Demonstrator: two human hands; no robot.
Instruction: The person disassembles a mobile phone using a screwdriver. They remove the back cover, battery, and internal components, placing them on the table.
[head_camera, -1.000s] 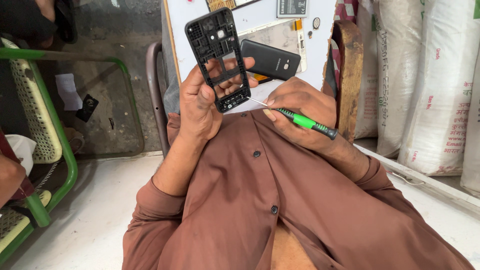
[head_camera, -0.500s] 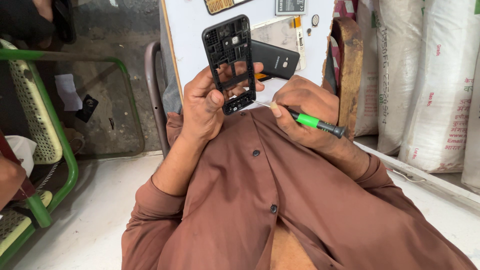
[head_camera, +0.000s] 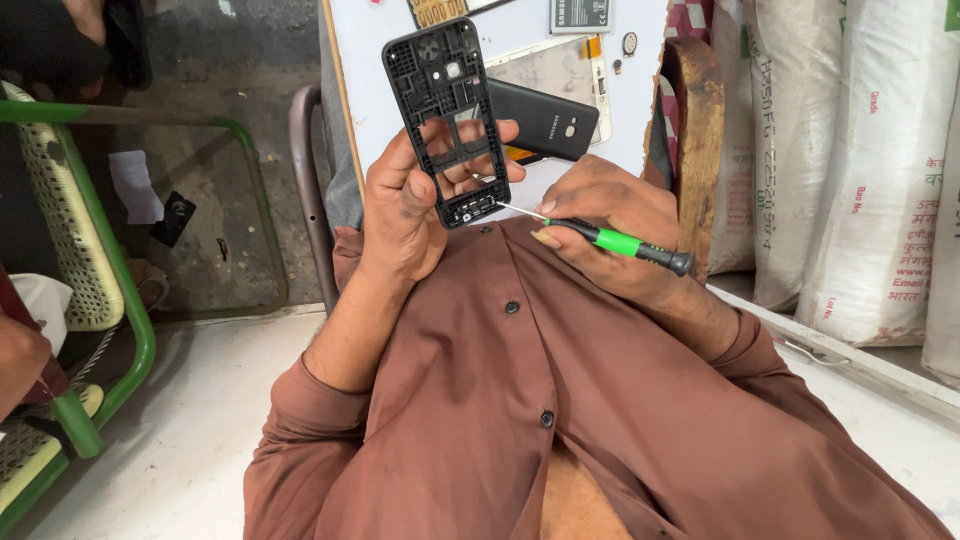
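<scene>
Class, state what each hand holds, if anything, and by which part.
Left hand grips the black phone frame by its lower half. Right hand holds the green-handled screwdriver by its handle.

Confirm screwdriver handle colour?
Green with a black end cap: the screwdriver in the right hand, clearest in the head view.

The person is wearing a rust-brown button-up shirt with small dark buttons running down the front; the long sleeves are bunching at the cuffs, and the lowest part is seemingly gaping open near the waist.
</scene>
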